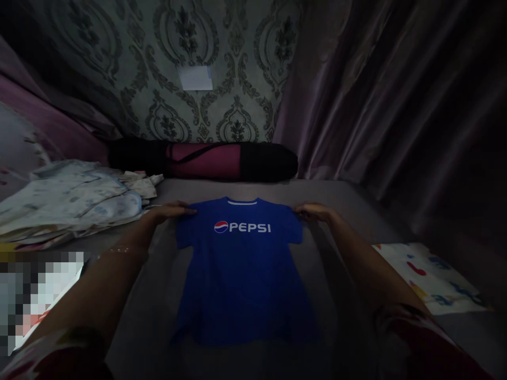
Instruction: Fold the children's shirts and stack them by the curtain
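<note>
Taking the blue shirt as the middle of the dial and 12 as farthest from the person, a patterned wall (237, 42) rises at 12 o'clock, with a dark mauve curtain (376, 95) falling in folds between 1 and 2. Before them spreads a dim grey surface (328, 192). Face up on it, between the person's forearms, lies the blue shirt (240, 274), its neckline toward 12, its hem toward 6 and its short sleeves spread out. A loose heap of pale printed clothes (87, 192) sits at 10. A long black and dark pink bag (222, 164) lies against the wall, near 12, and a pale printed cloth (431, 277) lies flat at 3. The left hand (170, 211) reaches the shirt's shoulder at 10, its fingers close together over the fabric; whether they grip it I cannot tell. At 2, the right hand (317, 211) has its curled fingers clamped on the opposite shoulder edge. A white panel (197, 78) shows on the wall at 12. White PEPSI lettering (250, 227) crosses the chest, beside a round red, white and blue emblem (221, 227).
</note>
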The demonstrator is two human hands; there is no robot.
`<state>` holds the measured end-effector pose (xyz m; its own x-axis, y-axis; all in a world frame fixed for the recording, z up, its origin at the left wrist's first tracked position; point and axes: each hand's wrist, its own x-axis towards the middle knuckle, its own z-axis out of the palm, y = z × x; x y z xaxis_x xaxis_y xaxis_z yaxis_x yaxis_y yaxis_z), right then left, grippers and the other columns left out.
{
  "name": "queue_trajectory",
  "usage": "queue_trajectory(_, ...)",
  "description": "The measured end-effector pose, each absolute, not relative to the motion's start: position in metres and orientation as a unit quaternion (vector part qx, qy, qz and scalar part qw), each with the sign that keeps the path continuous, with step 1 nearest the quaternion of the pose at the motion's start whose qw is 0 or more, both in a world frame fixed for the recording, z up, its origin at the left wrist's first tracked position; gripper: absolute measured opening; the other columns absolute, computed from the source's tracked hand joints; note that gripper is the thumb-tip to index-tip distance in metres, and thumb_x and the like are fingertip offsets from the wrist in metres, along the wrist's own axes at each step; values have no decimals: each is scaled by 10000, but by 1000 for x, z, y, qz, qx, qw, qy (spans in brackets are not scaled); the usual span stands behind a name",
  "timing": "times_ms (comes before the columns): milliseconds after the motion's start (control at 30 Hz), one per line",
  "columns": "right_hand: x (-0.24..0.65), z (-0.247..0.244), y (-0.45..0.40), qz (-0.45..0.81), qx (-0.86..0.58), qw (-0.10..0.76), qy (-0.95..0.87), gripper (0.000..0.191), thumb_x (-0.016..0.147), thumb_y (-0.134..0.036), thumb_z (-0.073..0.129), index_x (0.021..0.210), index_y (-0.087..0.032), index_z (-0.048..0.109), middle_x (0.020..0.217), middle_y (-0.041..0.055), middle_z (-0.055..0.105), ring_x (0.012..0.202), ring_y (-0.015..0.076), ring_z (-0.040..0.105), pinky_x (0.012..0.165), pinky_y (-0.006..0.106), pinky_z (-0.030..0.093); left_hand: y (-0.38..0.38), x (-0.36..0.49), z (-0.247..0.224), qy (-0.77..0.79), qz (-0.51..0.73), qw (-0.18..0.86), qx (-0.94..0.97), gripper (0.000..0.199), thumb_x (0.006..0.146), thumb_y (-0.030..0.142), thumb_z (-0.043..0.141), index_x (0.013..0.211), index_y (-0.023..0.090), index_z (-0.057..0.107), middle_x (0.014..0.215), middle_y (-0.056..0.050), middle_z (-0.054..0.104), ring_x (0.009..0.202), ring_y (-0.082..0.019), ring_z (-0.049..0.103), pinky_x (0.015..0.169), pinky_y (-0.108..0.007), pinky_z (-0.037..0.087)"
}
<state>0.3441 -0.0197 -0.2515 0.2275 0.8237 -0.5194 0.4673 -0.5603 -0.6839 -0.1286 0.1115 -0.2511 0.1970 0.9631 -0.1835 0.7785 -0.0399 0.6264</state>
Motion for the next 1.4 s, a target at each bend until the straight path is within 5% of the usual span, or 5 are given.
queue_trajectory(533, 327, -282, -24, 230, -812, 321, -430, 186, 923, -305, 485, 1023, -169, 562, 901, 70, 657, 796, 164, 616, 652, 218, 456, 103, -136, -265, 572, 228, 491, 617, 618, 448, 476, 818, 949, 210, 574, 753, 7, 654, 696, -189, 649, 616, -281, 506)
queue_trajectory(800, 309, -273, -36, 20, -834, 26, -551, 340, 952, -168, 331, 1184, -125, 575, 1152, 209, 623, 1039, 298, 613, 860, 385, 433, 114, -156, -272, 638, 162, 281, 698, 369, 597, 342, 690, 933, 197, 640, 719, -25, 646, 800, -243, 651, 690, -300, 495)
queue_trajectory(933, 272, -266, -31, -43, -789, 38, -612, 424, 941, -138, 277, 1274, -78, 534, 1308, 251, 529, 1211, 318, 506, 989, 417, 365, 107, -125, -275, 605, 154, 73, 778, 377, 749, 348, 544, 1064, 162, 635, 1037, -138, 660, 1055, -313, 606, 903, -389, 468)
queue_trajectory(1100, 229, -283, -17, 26, -695, 45, -717, 566, 1003, -390, 203, 1495, -124, 287, 1578, 114, 239, 1449, 255, 181, 1162, 445, 144, 79, -54, -296, 439, 93, 97, 888, 529, 927, 447, 330, 1353, 178, 490, 1463, -126, 442, 1373, -266, 360, 1130, -428, 264)
queue_trajectory(1400, 242, -290, -17, 122, -705, 129, -686, 571, 985, -403, 287, 1494, -143, 288, 1575, 120, 243, 1451, 232, 202, 1168, 453, 159, 58, -53, -287, 485, 97, 115, 861, 620, 928, 487, 358, 1428, 122, 396, 1509, -180, 344, 1387, -282, 331, 1130, -425, 249)
